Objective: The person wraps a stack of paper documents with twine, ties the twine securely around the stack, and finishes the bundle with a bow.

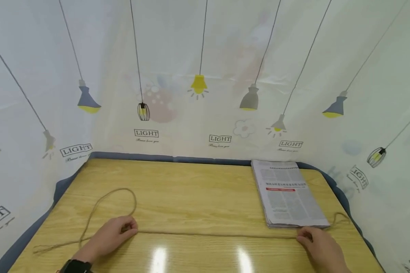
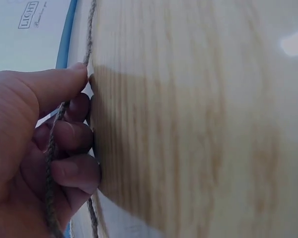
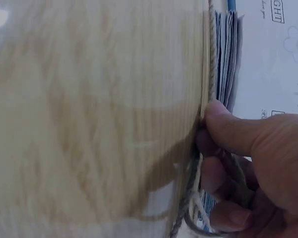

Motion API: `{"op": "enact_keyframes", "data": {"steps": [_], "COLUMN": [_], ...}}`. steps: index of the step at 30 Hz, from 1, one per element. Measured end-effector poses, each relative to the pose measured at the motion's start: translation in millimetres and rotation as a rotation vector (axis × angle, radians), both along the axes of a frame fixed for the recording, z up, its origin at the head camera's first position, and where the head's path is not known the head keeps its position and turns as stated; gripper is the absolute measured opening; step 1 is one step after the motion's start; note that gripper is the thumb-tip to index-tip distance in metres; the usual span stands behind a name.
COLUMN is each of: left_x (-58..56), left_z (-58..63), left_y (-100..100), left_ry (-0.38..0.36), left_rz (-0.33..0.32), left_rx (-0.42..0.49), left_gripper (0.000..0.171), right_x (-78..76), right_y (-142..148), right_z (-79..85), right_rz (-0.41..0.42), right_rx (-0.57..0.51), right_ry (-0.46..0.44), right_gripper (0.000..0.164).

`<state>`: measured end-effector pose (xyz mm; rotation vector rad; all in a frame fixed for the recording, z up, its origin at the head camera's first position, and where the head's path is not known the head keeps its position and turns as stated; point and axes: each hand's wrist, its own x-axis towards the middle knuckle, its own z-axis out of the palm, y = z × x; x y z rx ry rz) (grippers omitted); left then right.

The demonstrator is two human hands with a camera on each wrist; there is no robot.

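A thin brown twine rope (image 1: 218, 235) runs straight across the wooden table between the two hands. At the left, the left hand (image 1: 114, 232) pinches it between thumb and fingertips, low over the tabletop; the left wrist view shows the rope (image 2: 50, 163) passing on across the palm. Past this hand the rope loops back on the table and ends in a frayed tip. By the near edge of a newspaper stack (image 1: 290, 197), the right hand (image 1: 321, 244) pinches the rope too. A short curled tail shows beyond it. In the right wrist view the rope (image 3: 212, 49) runs beside the folded papers.
The table (image 1: 177, 189) has a pale wood-grain top with glare spots near its front. Behind it and at both sides hangs a white sheet (image 1: 191, 45) printed with lamps, meeting a dark blue border (image 1: 205, 160). A black watch (image 1: 76, 266) sits on the left wrist.
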<state>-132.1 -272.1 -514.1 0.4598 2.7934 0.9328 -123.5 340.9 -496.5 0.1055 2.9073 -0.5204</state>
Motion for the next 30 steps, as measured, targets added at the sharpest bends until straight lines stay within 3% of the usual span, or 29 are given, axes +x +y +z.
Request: {"op": "enact_keyframes", "data": {"steps": [8,13,19,25,30], "left_x": [-3.7,-2.2,-1.0,0.1,3.0], "left_z": [3.0,4.8,2.7,-1.6,-1.5], "left_y": [-1,0,-5,-18,-26], "left_ry": [0.006,0.017,0.061,0.125,0.137], "left_rz": [0.028,0.051,0.076,0.111,0.154], "left_rx": [-0.017,-0.032,-0.047,-0.107,-0.167], "left_gripper": [0.004,0.005,0.007,0.009,0.010], "right_x": [2.1,4.9,5.5,4.3,3.5], "right_y": [4,11,22,28,29], "right_z": [3.2,5.7,1.7,-0.4,-2.1], "right_rz": [-0.017,-0.046,-0.013,-0.015,-0.036], "right_rx": [0.034,0.053,0.048,0.022,0.009], "right_ry": [0.085,0.075,0.105,0.093,0.079], "right_gripper": [0.006,0.010,0.006,0.006,0.007]}}
